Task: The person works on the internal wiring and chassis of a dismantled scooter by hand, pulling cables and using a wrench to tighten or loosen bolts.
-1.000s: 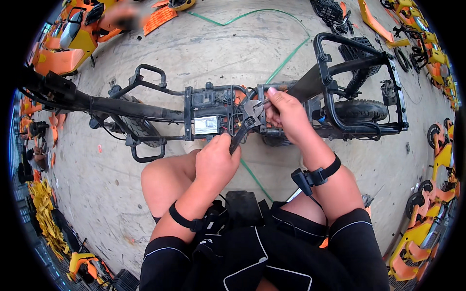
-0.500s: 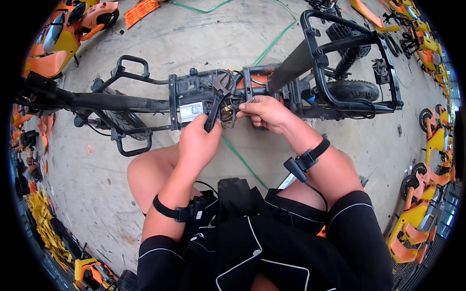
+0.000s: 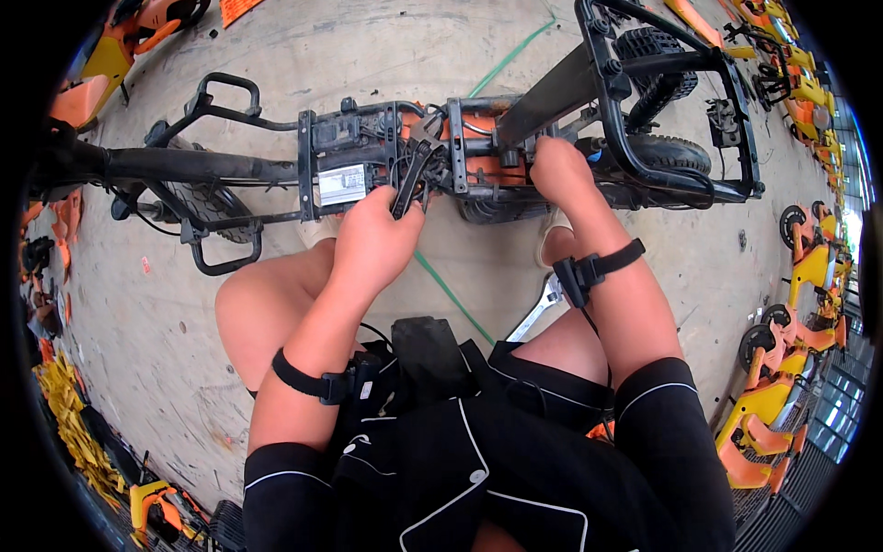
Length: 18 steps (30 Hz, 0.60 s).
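Note:
A black adjustable wrench [image 3: 418,156] is gripped in my left hand [image 3: 379,235], its jaws pointing up and away over a cluster of wires in the middle of a stripped black scooter frame [image 3: 221,168]. Beside that hand, a silver box with a label [image 3: 341,185] sits in the frame. My right hand [image 3: 561,173] is closed at the frame by the base of the thick slanted black tube [image 3: 549,97]; its fingertips and anything in them are hidden. Orange parts show between the frame bars under the wires.
A second, silver adjustable wrench [image 3: 536,308] lies by my right thigh. The scooter's rear wheel [image 3: 664,156] and black rack [image 3: 602,101] stand to the right. Yellow and orange scooters [image 3: 768,405] line the right side. A green strap [image 3: 452,296] crosses the concrete floor.
My right hand has left the wires and moved right to the base of the slanted tube. My left hand still holds the wrench. The whole view has shifted slightly.

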Tool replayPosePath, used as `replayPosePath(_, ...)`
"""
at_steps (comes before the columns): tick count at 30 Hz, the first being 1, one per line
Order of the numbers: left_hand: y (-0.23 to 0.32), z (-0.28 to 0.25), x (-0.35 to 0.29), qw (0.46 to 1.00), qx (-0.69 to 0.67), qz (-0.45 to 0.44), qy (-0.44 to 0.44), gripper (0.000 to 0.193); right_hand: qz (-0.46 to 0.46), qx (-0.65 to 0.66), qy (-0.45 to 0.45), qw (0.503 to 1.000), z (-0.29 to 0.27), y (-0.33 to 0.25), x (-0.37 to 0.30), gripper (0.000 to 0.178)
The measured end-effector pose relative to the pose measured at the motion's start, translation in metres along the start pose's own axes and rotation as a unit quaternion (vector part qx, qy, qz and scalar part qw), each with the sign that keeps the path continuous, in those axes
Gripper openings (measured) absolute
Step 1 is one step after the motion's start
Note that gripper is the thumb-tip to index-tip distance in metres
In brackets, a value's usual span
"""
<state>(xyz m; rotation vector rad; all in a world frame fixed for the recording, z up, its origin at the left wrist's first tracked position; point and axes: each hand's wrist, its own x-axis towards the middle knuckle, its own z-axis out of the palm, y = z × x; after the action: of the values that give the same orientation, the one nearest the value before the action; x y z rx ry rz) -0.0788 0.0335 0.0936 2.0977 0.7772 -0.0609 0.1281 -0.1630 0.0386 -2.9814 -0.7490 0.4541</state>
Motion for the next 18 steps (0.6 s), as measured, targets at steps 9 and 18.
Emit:
replayPosePath(9,-0.004,0.001,0.009,0.999,0.032,-0.023,0.0,0.031,0.078,0.108,0.07,0.989,-0.003,0.015,0.034,0.023)
replayPosePath(18,-0.002,0.001,0.009,0.999,0.047,-0.023,-0.012,0.03,0.101,0.04,0.026,0.994,-0.006,0.01,0.035,0.026)
